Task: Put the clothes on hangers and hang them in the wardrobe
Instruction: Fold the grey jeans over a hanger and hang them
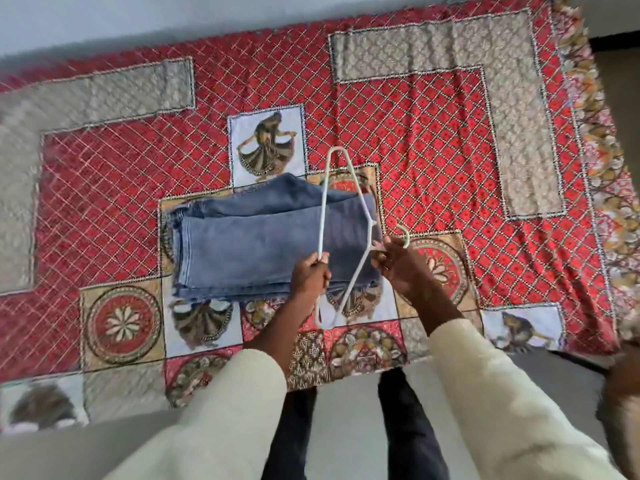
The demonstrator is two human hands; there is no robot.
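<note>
Fig.: left hand (310, 271) grips the hanger (323, 216) bar, right hand (393, 259) pinches its neck near the hook, over folded jeans (256, 247) on the bedspread (450, 140); thread one leg end thru the frame w/ the bar level, then drape evenly.

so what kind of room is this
Most likely a bedroom. A patterned red bedspread covers what looks like a bed, folded jeans lie on it, and the person stands at its edge holding a white hanger in both hands.
</note>
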